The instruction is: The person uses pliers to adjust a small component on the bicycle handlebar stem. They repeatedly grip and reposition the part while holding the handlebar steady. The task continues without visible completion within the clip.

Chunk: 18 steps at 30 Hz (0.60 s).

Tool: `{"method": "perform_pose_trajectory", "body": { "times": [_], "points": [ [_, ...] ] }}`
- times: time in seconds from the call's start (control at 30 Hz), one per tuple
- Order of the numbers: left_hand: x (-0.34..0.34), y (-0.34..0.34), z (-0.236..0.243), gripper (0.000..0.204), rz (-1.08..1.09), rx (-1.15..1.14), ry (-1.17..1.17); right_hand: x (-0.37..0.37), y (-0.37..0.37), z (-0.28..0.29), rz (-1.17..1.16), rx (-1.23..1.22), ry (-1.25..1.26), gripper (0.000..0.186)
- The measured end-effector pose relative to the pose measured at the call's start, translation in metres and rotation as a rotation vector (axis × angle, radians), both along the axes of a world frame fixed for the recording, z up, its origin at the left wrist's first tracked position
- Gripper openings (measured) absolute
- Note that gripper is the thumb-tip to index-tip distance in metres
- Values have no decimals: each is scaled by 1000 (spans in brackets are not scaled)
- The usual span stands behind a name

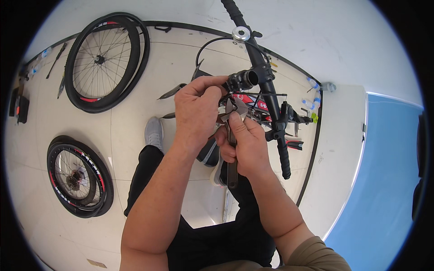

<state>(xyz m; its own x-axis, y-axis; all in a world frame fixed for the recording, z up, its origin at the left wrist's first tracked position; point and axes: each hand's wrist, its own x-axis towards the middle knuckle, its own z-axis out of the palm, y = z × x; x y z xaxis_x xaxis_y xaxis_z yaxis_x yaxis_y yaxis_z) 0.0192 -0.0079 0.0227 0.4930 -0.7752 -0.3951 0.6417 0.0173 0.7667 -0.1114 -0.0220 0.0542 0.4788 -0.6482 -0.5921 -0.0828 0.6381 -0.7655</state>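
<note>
**Two hands working at a bicycle's handlebar clamp**

A person is standing over a bicycle, looking down at both hands. The left hand [196, 110] is pinching its fingertips closed around the black stem clamp [242, 80] where it meets the handlebar [266, 90]. The right hand [246, 144] is wrapped tightly around the handle of an adjustable wrench [233, 135], thumb lying along the shaft, and the wrench head is pointing up toward the clamp, just below the left fingertips (whether its jaws are actually biting on a bolt is hard to say, since the fingers are covering that spot). The wrench handle is sticking out below the right palm.

A silver bell [241, 34] is sitting on the handlebar further up, and a thin black cable is looping beside it. The handlebar's black grip [285, 162] is hanging down to the right of the hands.

On the pale floor [135, 149] to the left, two bicycle wheels are lying flat: a large one [106, 61] near the wall and a smaller one [79, 176] with red rim markings closer in. A grey shoe [154, 133] is showing beneath the left wrist.
</note>
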Motion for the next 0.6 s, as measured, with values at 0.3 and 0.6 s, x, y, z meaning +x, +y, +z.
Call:
{"method": "perform_pose_trajectory", "body": {
  "times": [0.3, 0.6],
  "points": [
    [0, 1, 1, 27, -3, 5, -14, 3, 2, -2, -48, 23, -99, 36],
    [3, 2, 2, 27, -31, 21, 2, 9, -1, -1, -61, 67, -87, 37]
  ]
}}
